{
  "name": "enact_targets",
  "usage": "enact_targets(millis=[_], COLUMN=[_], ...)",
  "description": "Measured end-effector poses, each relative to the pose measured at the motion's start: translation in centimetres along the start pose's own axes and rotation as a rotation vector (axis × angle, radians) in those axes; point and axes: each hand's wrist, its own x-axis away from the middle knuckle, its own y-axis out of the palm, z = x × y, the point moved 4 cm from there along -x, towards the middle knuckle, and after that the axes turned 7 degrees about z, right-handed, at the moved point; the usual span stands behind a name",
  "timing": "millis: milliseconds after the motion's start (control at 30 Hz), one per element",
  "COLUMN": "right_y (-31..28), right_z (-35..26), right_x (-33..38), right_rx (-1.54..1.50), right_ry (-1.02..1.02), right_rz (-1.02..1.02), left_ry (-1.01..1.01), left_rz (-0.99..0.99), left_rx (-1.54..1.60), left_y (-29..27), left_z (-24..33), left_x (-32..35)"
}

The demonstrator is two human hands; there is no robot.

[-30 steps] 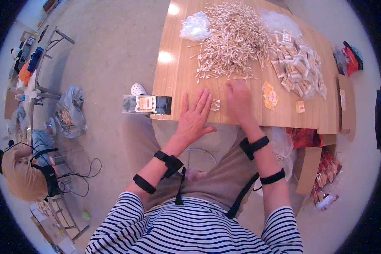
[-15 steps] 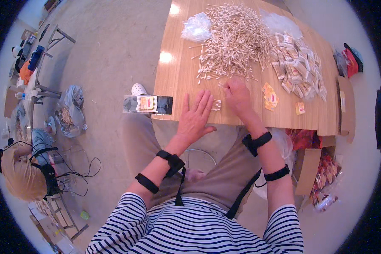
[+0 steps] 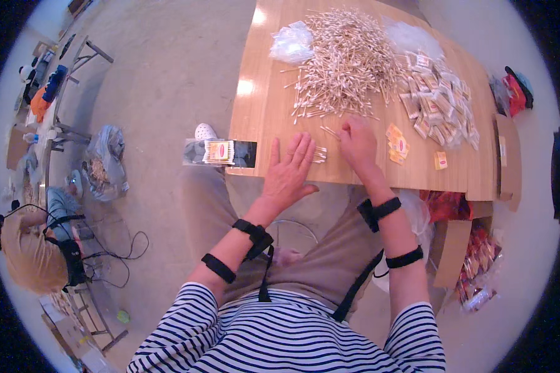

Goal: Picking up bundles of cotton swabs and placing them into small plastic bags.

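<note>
My left hand (image 3: 289, 169) lies flat near the table's front edge, fingers stretched out. A few cotton swabs (image 3: 320, 155) stick out from beside its fingers, partly hidden under the palm. My right hand (image 3: 358, 148) is closed, and cotton swabs (image 3: 330, 132) poke out to the left of its fingers; how many it grips is hidden. Just beyond it spreads a big loose heap of cotton swabs (image 3: 348, 65). Small yellow-orange cards (image 3: 396, 144) lie fanned out right of my right hand, with another yellow card (image 3: 440, 160) farther right.
Filled swab packets (image 3: 438, 105) are piled at the right. Empty clear bags (image 3: 292, 43) lie at the far left. A packet of swabs with a card (image 3: 219, 152) rests at the table's left corner. A cardboard box (image 3: 452, 248) stands below right; another person (image 3: 34, 248) sits at left.
My right hand has drawn slightly back toward me and to the right, with swabs now showing at its fingers. My left hand stays flat in place.
</note>
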Motion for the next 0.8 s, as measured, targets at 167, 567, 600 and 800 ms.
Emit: enact_targets(millis=[167,567,600,800], right_y=[-0.7,1.4,1.4,1.9], right_z=[1.0,-1.3,-1.9,-4.2], right_x=[2.7,1.7,1.9,1.2], right_rx=[-0.013,-0.097,-0.099,-0.068], right_ry=[0.023,-0.163,-0.165,-0.205], right_rz=[0.108,0.084,0.079,0.019], left_ry=[-0.015,-0.010,-0.015,-0.003], left_rz=[0.000,-0.013,-0.015,-0.013], left_rx=[0.011,0.027,0.026,0.025], left_y=[-0.1,-0.2,-0.1,-0.1], left_z=[0.2,0.2,0.0,-0.1], left_x=[-0.2,-0.3,-0.1,-0.1])
